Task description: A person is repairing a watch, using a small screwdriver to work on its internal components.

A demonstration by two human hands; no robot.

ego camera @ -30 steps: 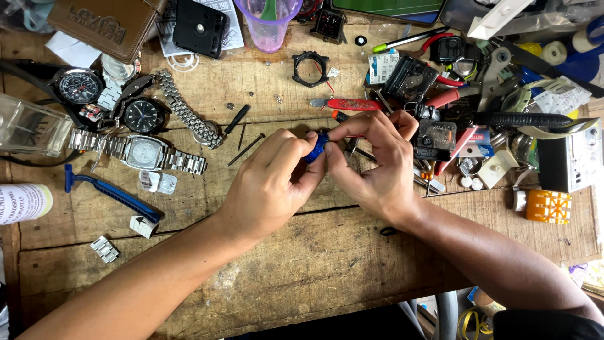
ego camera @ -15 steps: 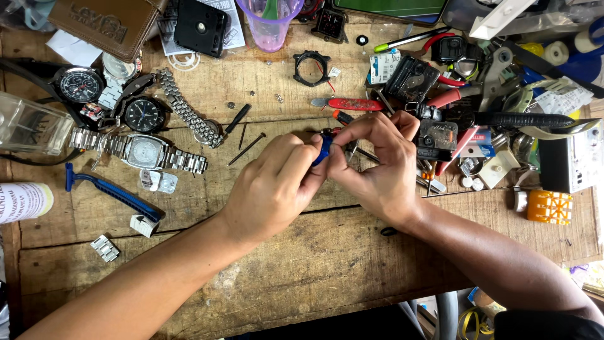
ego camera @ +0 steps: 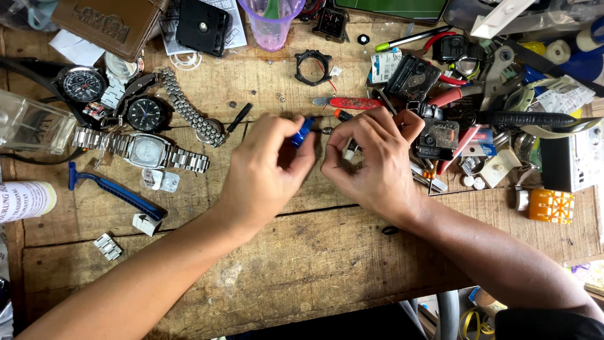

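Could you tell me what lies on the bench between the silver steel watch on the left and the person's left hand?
In the head view, only bare scratched wood lies between the silver watch and the left hand, which holds a small blue tool.

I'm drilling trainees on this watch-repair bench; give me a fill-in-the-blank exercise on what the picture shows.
1. The left hand pinches a small tool whose colour is ____.
2. The silver watch lies to the ____ of both hands as the picture shows it.
3. The bench is made of ____.
4. The purple cup stands at the ____ edge of the picture.

Missing words: blue; left; wood; top
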